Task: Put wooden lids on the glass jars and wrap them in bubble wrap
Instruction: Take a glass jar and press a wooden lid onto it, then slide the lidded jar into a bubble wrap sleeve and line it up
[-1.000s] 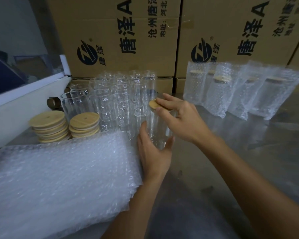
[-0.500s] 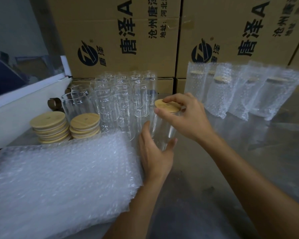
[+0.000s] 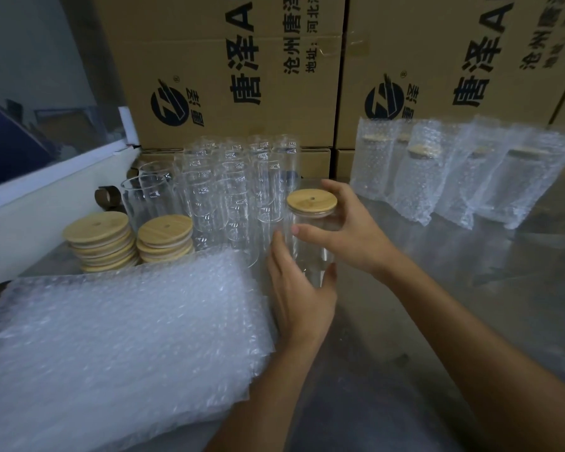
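Jar (image 3: 310,252) stood upright, long axis vertical, between both hands, lid (image 3: 311,201) seated on top. Left hand (image 3: 299,298) gripped its lower body; right hand (image 3: 346,236) curled round the upper part beneath the lid. Wrap (image 3: 111,347) lay just left of the left hand, the nearer one.

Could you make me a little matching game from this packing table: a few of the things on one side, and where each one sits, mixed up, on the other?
Things:
1. lidded jar
2. spare wooden lids
3. wrapped jars
4. bubble wrap stack

Places:
A. far right, by the cartons
B. near left of the table
C. between both hands
D. two stacks, left of the open jars

Pairs: 1-C, 2-D, 3-A, 4-B
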A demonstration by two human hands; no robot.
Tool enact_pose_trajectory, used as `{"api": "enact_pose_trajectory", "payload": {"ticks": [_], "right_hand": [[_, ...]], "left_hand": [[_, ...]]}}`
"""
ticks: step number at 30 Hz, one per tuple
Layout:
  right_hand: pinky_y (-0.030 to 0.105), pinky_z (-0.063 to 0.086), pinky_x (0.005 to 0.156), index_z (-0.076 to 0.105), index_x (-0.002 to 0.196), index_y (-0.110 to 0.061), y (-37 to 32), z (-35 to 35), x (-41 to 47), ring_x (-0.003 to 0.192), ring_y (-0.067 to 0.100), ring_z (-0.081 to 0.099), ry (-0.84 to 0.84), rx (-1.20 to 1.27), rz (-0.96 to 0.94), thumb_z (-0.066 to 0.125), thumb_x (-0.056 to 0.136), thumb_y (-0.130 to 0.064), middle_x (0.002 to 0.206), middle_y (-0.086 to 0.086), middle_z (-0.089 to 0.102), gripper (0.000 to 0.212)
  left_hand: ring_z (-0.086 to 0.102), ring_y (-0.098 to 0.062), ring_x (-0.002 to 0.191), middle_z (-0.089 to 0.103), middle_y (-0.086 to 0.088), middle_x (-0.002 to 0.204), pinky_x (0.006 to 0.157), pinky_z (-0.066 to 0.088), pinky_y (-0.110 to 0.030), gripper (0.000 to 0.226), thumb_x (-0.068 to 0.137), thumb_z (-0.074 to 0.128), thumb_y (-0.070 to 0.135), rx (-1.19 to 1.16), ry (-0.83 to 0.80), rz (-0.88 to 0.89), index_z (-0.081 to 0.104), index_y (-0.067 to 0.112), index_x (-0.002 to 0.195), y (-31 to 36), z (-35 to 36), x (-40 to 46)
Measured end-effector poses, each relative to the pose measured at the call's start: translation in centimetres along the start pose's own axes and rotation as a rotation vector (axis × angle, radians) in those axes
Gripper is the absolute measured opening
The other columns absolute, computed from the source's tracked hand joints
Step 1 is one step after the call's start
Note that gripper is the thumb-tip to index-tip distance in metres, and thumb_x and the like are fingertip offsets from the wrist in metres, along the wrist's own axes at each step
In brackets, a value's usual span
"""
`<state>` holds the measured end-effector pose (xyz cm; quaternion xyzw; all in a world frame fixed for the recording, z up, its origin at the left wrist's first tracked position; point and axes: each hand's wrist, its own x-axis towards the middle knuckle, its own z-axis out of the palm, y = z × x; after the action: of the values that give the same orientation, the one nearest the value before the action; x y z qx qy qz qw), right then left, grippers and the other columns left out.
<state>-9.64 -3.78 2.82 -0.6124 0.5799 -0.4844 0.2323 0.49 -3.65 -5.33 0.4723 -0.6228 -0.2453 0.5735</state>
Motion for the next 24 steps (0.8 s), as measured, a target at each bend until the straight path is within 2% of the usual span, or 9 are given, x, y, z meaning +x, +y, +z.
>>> {"api": "enact_pose_trajectory", "payload": {"ticks": [3,5,10,13,15,17,20,22,24], "right_hand": [[0.03,0.051,0.104,0.051,0.136,-0.021,0.2,-0.1,0.3,0.115,0.002,0.063,0.016,0.028,0.017,0.09,0.066,-0.042,0.125,-0.011,0.065,0.083],[0.029,0.05,0.105,0.056,0.128,-0.016,0.1,-0.2,0.3,0.115,0.005,0.064,0.007,0.066,0.023,0.09,0.071,-0.032,0.122,-0.006,0.069,0.068],[0.022,0.05,0.098,0.057,0.128,-0.01,-0.3,-0.8,0.1,0.111,0.006,0.065,-0.037,0.098,0.014,0.084,0.079,-0.016,0.119,-0.003,0.068,0.056],[0.025,0.051,0.1,0.054,0.131,-0.005,-0.4,-1.2,-0.1,0.114,0.012,0.065,-0.074,0.093,0.002,0.079,0.084,-0.008,0.122,0.003,0.067,0.054],[0.014,0.052,0.085,0.054,0.127,-0.005,-0.1,-1.3,0.0,0.103,0.005,0.065,-0.081,0.086,-0.005,0.077,0.085,-0.005,0.112,-0.002,0.067,0.047],[0.007,0.047,0.073,0.055,0.121,-0.011,-0.1,-1.1,0.2,0.089,-0.008,0.063,-0.062,0.077,-0.006,0.079,0.084,-0.011,0.102,-0.01,0.065,0.043],[0.018,0.05,0.093,0.056,0.125,-0.015,0.0,-0.9,0.3,0.108,0.003,0.064,-0.056,0.091,0.021,0.085,0.077,-0.027,0.117,-0.007,0.067,0.059],[0.025,0.05,0.102,0.056,0.128,-0.018,0.1,-0.9,0.4,0.114,0.006,0.063,-0.057,0.1,0.038,0.088,0.074,-0.032,0.122,-0.008,0.068,0.065],[0.026,0.05,0.103,0.057,0.128,-0.02,0.1,-0.9,0.4,0.114,0.004,0.063,-0.058,0.096,0.044,0.089,0.074,-0.034,0.122,-0.01,0.068,0.064]], "left_hand": [[0.037,-0.022,0.14,0.038,-0.01,0.148,0.113,0.036,-0.035,0.089,0.075,0.08,0.012,0.016,0.058,0.108,0.031,0.008,0.149,1.6,-0.3,-0.9],[0.036,-0.024,0.14,0.038,-0.01,0.147,0.114,0.036,-0.041,0.083,0.074,0.076,0.007,0.003,0.087,0.144,0.034,0.006,0.146,3.0,-0.6,-1.1],[0.043,-0.015,0.128,0.046,0.004,0.132,0.107,0.04,-0.034,0.066,0.075,0.072,0.005,-0.057,0.03,0.146,0.046,0.016,0.134,7.0,-2.4,-1.4],[0.054,-0.004,0.104,0.051,0.018,0.114,0.087,0.049,-0.027,0.038,0.079,0.067,0.02,-0.102,-0.032,0.054,0.052,0.032,0.112,9.7,-4.7,-0.9],[0.061,-0.003,0.08,0.062,0.017,0.093,0.071,0.054,-0.029,0.017,0.079,0.066,0.027,-0.109,-0.069,0.071,0.058,0.033,0.093,11.3,-6.7,0.2],[0.061,-0.001,0.063,0.066,0.018,0.081,0.057,0.051,-0.024,0.009,0.081,0.071,0.031,-0.08,-0.113,0.127,0.063,0.03,0.084,12.5,-9.0,1.5],[0.055,0.002,0.048,0.065,0.017,0.063,0.046,0.044,-0.018,0.021,0.082,0.076,0.034,0.087,-0.146,0.204,0.063,0.024,0.069,13.3,-12.4,3.5],[0.052,0.001,0.044,0.061,0.016,0.052,0.05,0.043,-0.023,0.031,0.08,0.079,0.036,0.261,-0.18,0.165,0.061,0.021,0.06,12.8,-14.2,4.8],[0.056,-0.004,0.051,0.058,0.015,0.048,0.059,0.046,-0.028,0.035,0.076,0.084,0.039,0.478,-0.266,0.064,0.061,0.018,0.058,11.4,-15.4,5.9]]}}
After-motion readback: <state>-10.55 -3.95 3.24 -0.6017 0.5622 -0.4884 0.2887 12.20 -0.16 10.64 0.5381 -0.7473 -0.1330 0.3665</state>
